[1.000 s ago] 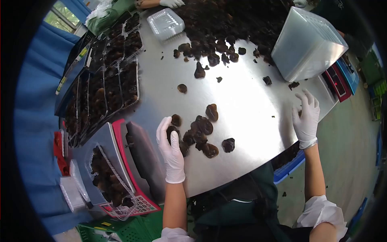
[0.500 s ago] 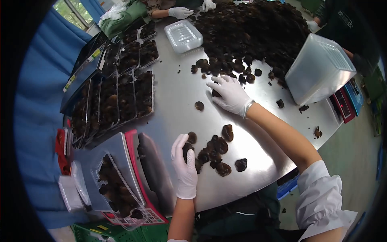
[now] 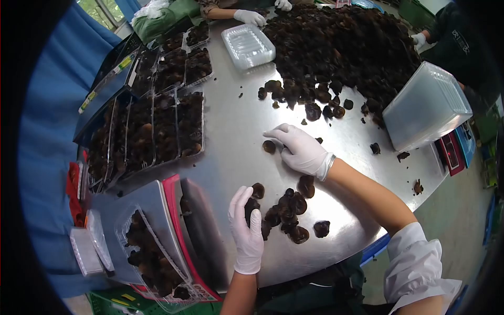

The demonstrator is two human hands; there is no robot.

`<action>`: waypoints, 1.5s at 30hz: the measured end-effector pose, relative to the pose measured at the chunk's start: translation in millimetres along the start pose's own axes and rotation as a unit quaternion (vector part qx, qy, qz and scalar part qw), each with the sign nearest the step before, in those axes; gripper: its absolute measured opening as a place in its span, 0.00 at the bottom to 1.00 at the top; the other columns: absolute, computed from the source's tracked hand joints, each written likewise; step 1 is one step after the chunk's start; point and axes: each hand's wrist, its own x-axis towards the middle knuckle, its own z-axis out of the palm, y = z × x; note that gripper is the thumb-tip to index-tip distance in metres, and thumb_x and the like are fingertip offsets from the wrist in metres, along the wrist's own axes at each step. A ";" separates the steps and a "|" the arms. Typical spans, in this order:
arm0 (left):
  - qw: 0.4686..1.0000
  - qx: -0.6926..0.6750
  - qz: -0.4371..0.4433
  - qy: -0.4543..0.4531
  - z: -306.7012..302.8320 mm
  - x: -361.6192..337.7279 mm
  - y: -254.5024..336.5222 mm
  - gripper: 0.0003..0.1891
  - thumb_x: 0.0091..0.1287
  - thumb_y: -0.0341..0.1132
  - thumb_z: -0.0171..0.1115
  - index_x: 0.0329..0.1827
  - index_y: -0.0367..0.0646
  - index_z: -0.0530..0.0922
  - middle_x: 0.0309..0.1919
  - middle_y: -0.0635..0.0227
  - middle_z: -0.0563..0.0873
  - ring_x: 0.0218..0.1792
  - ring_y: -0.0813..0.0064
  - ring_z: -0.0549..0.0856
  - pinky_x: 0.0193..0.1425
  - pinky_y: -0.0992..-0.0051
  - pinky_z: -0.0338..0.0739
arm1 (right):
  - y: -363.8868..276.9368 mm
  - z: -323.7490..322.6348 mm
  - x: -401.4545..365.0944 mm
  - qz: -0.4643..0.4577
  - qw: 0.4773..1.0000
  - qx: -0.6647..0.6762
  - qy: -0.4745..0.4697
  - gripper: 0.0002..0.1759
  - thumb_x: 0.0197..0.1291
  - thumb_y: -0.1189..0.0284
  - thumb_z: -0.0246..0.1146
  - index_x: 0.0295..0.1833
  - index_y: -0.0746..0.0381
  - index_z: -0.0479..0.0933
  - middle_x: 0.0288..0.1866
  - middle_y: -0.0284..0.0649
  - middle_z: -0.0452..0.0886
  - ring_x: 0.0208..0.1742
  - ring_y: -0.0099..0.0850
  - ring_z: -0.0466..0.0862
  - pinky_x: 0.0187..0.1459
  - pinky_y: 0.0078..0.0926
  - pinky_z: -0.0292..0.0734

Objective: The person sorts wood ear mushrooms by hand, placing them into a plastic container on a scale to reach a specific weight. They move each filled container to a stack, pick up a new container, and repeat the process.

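My gloved left hand (image 3: 247, 236) curls at the table's front around a dark wood ear mushroom (image 3: 252, 208), which shows between its thumb and fingers. Just right of it lies a loose cluster of wood ear mushrooms (image 3: 287, 210), with one separate piece (image 3: 322, 228) farther right. My gloved right hand (image 3: 304, 152) is low over the middle of the table, palm down, fingers reaching left. Its fingertips are beside a single round wood ear mushroom (image 3: 269, 147); whatever lies under the palm is hidden.
A big heap of wood ear mushrooms (image 3: 346, 47) covers the far side. Filled clear trays (image 3: 152, 126) stand left, and another filled tray (image 3: 152, 257) rests on a pink-edged scale (image 3: 178, 231). Stacked empty containers (image 3: 428, 107) stand right; a clear tray stack (image 3: 248, 46) sits far. Co-workers' gloved hands (image 3: 250, 17) are beyond.
My right hand has drawn back from near the heap toward me, closer to the single round mushroom. My left hand keeps its curled pose by the cluster. The whole view has shifted slightly.
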 end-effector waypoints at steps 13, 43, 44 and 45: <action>0.998 0.053 0.009 -0.026 0.3 0.8 1.9 0.24 0.74 0.46 0.57 0.66 0.39 0.76 0.66 0.53 0.76 0.68 0.53 0.72 0.75 0.58 0.62 | -14.4 6.7 10.8 -0.146 0.986 -0.084 -0.004 0.22 0.63 0.65 0.62 0.62 0.61 0.76 0.56 0.47 0.80 0.60 0.48 0.77 0.63 0.45 0.72; 0.997 0.032 0.062 0.015 10.3 -3.3 -10.0 0.19 0.75 0.39 0.56 0.62 0.36 0.78 0.62 0.55 0.79 0.66 0.58 0.75 0.74 0.61 0.65 | 6.5 -6.8 -101.7 0.171 0.951 -0.252 0.045 0.41 0.76 0.50 0.45 0.79 0.73 0.51 0.81 0.59 0.54 0.84 0.49 0.50 0.82 0.42 0.41; 0.997 0.036 0.063 0.014 8.8 -4.2 -11.9 0.19 0.75 0.38 0.56 0.62 0.36 0.78 0.62 0.55 0.79 0.66 0.58 0.75 0.73 0.61 0.65 | 15.9 -7.4 -97.7 0.215 0.933 -0.280 0.076 0.44 0.74 0.49 0.46 0.79 0.74 0.49 0.82 0.59 0.51 0.84 0.49 0.49 0.83 0.42 0.40; 0.997 0.039 0.067 0.013 8.7 -3.9 -13.0 0.19 0.75 0.38 0.56 0.62 0.35 0.78 0.62 0.55 0.79 0.67 0.58 0.75 0.73 0.62 0.65 | 22.7 -8.4 -94.0 0.260 0.909 -0.306 0.109 0.46 0.73 0.47 0.47 0.80 0.74 0.47 0.83 0.60 0.49 0.85 0.48 0.48 0.83 0.43 0.39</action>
